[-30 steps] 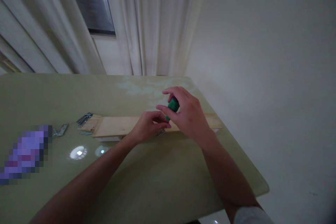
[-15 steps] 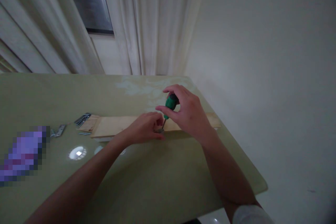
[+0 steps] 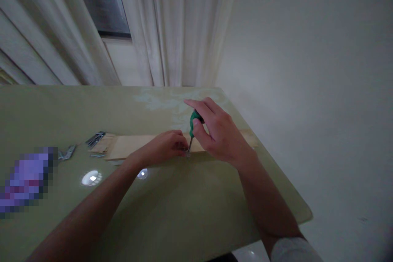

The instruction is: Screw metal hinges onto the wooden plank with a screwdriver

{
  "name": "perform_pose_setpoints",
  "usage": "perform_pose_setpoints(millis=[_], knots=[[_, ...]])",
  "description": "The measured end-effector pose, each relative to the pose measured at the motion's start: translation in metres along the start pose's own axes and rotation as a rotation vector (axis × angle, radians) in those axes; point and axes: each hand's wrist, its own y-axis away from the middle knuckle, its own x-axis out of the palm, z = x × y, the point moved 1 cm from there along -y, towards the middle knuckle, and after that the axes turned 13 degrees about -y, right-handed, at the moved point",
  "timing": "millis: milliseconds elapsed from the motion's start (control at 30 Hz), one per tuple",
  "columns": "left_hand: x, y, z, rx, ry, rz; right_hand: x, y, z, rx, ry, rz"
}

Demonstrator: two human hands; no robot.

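Observation:
My right hand (image 3: pixel 217 133) is closed around the green handle of a screwdriver (image 3: pixel 195 119), its forefinger stretched out past the handle's top. The shaft slants down to a small metal bracket (image 3: pixel 188 154) at the near edge of a long pale wooden board (image 3: pixel 132 143). Fingers of my left hand (image 3: pixel 162 146) are pinched at that bracket, just left of the screwdriver tip. Whether a screw sits under the tip is too small to make out. Both forearms reach across the table, and the left hand covers the middle of the board.
Several long screws (image 3: pixel 95 139) lie on a wood piece at the board's left end. Farther left are a loose metal bracket (image 3: pixel 69 153) and a blurred-out purple item (image 3: pixel 29 178). The green table (image 3: pixel 184 213) ends at the right, beside a wall (image 3: pixel 316 90); curtains (image 3: pixel 166 28) hang behind.
The screwdriver has become more upright as my right hand shifted its hold, with the fingers moving left. My left fingertips have drawn back slightly, leaving more of the bracket in sight.

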Motion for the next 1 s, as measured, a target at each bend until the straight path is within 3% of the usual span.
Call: perform_pose_setpoints(millis=[167,367,567,633,800,933,1000], knots=[[-0.005,-0.001,-0.005,0.012,-0.083,0.019,0.005,-0.001,-0.004,0.036,0.066,-0.137],[-0.002,0.000,-0.001,0.028,-0.092,-0.003,-0.002,0.001,0.003,-0.055,-0.159,0.020],[-0.002,0.000,0.001,0.032,-0.122,-0.001,0.009,-0.001,-0.002,0.087,0.124,-0.113],[-0.001,0.000,0.000,0.032,-0.120,-0.022,0.011,-0.002,-0.003,0.094,0.098,-0.096],[0.000,-0.001,-0.005,-0.009,0.141,-0.203,0.006,0.001,0.001,-0.028,-0.068,-0.011],[0.007,-0.004,-0.009,0.058,0.343,-0.258,0.003,0.002,0.002,-0.011,-0.017,-0.029],[0.011,-0.006,-0.007,0.006,0.370,-0.314,0.004,0.002,0.001,0.028,0.034,-0.055]])
